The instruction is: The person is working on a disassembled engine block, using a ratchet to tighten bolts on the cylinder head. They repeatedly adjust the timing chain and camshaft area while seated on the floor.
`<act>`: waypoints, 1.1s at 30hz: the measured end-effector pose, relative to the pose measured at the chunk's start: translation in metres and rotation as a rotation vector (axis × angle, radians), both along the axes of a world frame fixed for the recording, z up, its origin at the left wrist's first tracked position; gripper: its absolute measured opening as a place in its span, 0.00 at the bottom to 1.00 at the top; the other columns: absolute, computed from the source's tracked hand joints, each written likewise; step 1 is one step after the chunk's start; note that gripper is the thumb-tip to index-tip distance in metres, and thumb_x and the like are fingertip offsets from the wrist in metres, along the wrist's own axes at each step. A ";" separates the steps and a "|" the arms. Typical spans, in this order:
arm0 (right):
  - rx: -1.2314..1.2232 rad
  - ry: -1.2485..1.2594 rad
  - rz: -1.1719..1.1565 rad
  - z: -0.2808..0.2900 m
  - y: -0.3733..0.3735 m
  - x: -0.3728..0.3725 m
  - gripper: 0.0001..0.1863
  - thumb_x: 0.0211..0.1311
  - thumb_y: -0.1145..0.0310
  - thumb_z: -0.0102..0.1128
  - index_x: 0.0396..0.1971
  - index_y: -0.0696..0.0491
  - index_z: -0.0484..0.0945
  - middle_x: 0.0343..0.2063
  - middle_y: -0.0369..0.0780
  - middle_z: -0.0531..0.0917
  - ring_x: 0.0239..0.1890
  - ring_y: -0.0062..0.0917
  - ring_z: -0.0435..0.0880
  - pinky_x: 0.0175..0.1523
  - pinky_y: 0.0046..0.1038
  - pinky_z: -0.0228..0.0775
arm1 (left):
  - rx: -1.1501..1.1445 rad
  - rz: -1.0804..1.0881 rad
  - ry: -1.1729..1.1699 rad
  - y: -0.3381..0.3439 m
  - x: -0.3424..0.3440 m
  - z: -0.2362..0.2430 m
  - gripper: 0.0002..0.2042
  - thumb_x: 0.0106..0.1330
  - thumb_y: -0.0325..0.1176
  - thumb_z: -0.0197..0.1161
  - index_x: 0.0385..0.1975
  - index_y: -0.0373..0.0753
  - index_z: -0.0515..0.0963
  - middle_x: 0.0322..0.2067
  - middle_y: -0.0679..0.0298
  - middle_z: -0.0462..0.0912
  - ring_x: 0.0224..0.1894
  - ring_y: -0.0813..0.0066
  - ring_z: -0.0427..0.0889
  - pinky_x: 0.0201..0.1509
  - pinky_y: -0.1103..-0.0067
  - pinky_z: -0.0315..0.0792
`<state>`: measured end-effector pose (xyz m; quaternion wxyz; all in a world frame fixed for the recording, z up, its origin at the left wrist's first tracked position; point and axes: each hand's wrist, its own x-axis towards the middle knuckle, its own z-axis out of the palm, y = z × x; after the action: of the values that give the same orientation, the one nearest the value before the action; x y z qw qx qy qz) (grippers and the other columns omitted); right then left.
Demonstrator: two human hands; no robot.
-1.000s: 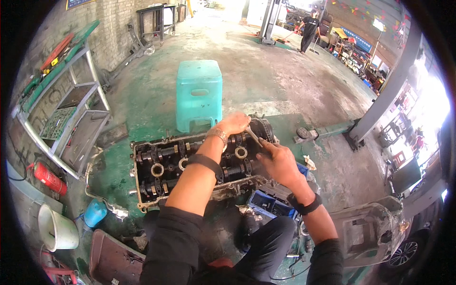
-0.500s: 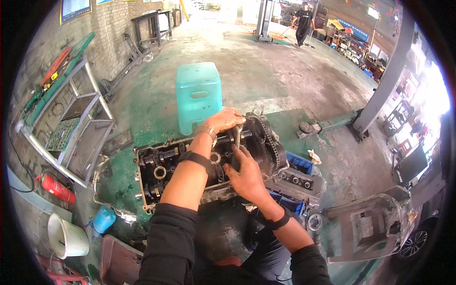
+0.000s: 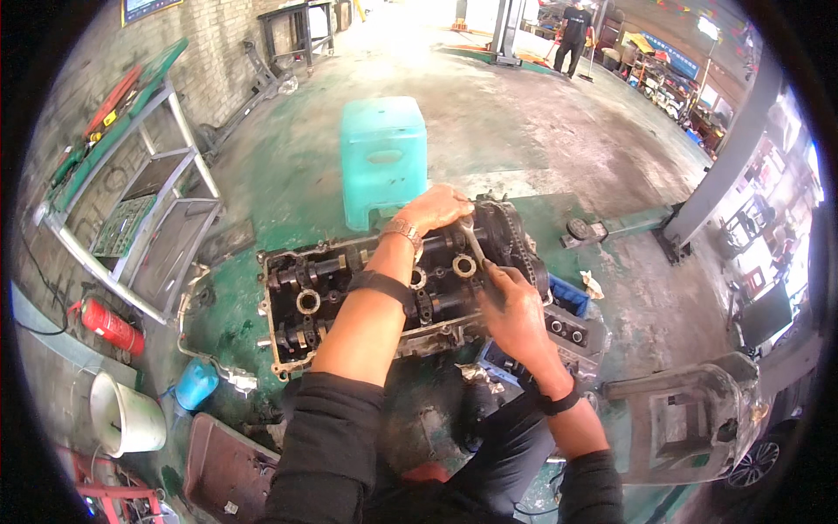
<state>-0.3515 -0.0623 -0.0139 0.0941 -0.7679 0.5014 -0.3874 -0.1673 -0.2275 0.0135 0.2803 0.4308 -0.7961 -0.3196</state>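
A cylinder head [image 3: 340, 336] with exposed camshafts lies in front of me, its timing chain [image 3: 521, 234] at the right end. My left hand [image 3: 436, 210] is closed over the head of a ratchet wrench [image 3: 474, 237], near the chain end at the far side. What sits under the wrench's head is hidden by my fingers. Lower right, my right hand [image 3: 517, 306] grips the wrench's handle, which slants down to the right. Round pale rings [image 3: 308, 301] line the middle of the cylinder head.
Just beyond stands a turquoise plastic stool [image 3: 384, 157]. A grey valve cover [image 3: 580, 336] and a blue crate [image 3: 567, 297] are at the right. To the left are a metal rack [image 3: 166, 201], a fire extinguisher [image 3: 109, 326] and a white bucket [image 3: 127, 415]. A person [image 3: 574, 39] stands far off.
My right hand has swung the wrench handle to the right, from nearly upright in view to slanting. My left hand stays at the wrench's head. The whole view has shifted somewhat.
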 end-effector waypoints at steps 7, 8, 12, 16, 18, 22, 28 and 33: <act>0.026 0.213 -0.074 0.002 0.004 0.000 0.28 0.50 0.70 0.67 0.55 0.52 0.76 0.40 0.46 0.80 0.36 0.44 0.82 0.40 0.40 0.75 | 0.011 0.031 -0.025 0.002 0.000 -0.004 0.17 0.64 0.44 0.57 0.33 0.33 0.82 0.28 0.55 0.84 0.31 0.65 0.80 0.41 0.71 0.74; 0.028 0.215 -0.075 0.003 0.004 0.000 0.28 0.49 0.70 0.68 0.55 0.53 0.77 0.41 0.46 0.81 0.37 0.44 0.83 0.41 0.39 0.75 | 0.030 0.043 -0.031 0.001 -0.001 -0.004 0.17 0.64 0.44 0.56 0.33 0.33 0.82 0.29 0.54 0.84 0.31 0.63 0.81 0.41 0.71 0.74; -0.004 0.254 -0.056 0.003 0.003 0.000 0.31 0.44 0.73 0.67 0.55 0.53 0.77 0.41 0.46 0.80 0.36 0.44 0.82 0.41 0.40 0.75 | 0.010 0.044 -0.023 0.002 -0.002 -0.004 0.17 0.63 0.43 0.57 0.36 0.34 0.83 0.31 0.51 0.85 0.34 0.58 0.82 0.43 0.68 0.74; -0.044 0.273 -0.002 0.002 0.000 -0.004 0.33 0.44 0.75 0.67 0.57 0.54 0.74 0.40 0.47 0.79 0.35 0.47 0.82 0.39 0.43 0.75 | 0.034 0.048 -0.031 0.006 -0.002 -0.001 0.17 0.63 0.43 0.57 0.38 0.34 0.83 0.34 0.48 0.85 0.37 0.55 0.83 0.45 0.66 0.74; -0.049 0.282 0.031 0.001 -0.001 -0.007 0.34 0.44 0.76 0.67 0.58 0.54 0.72 0.40 0.48 0.78 0.34 0.49 0.81 0.39 0.44 0.74 | 0.048 0.092 -0.007 0.009 -0.003 -0.001 0.15 0.62 0.41 0.57 0.35 0.35 0.83 0.32 0.49 0.84 0.36 0.56 0.84 0.44 0.67 0.74; -0.073 0.274 0.046 -0.002 -0.002 -0.009 0.34 0.44 0.76 0.65 0.58 0.56 0.72 0.41 0.48 0.79 0.34 0.49 0.81 0.39 0.43 0.75 | -0.054 0.107 -0.029 0.009 -0.007 -0.003 0.11 0.59 0.36 0.57 0.29 0.38 0.85 0.29 0.49 0.83 0.35 0.55 0.84 0.42 0.67 0.76; -0.110 0.273 -0.141 -0.011 0.004 0.011 0.31 0.46 0.79 0.59 0.57 0.56 0.73 0.42 0.49 0.79 0.33 0.46 0.82 0.38 0.43 0.75 | -0.169 0.147 -0.206 -0.004 -0.024 -0.018 0.12 0.58 0.34 0.54 0.29 0.36 0.84 0.36 0.48 0.84 0.42 0.49 0.83 0.49 0.64 0.77; -0.168 0.311 -0.206 -0.016 0.003 0.018 0.29 0.48 0.76 0.61 0.56 0.56 0.73 0.39 0.47 0.78 0.29 0.44 0.82 0.33 0.42 0.75 | -0.279 0.167 -0.478 -0.013 -0.042 -0.027 0.13 0.57 0.35 0.55 0.29 0.32 0.84 0.42 0.43 0.82 0.46 0.47 0.83 0.54 0.65 0.76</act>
<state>-0.3336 -0.0597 -0.0300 -0.0891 -0.7684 0.5515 -0.3122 -0.2096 -0.2401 -0.0140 0.1667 0.5153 -0.8375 -0.0724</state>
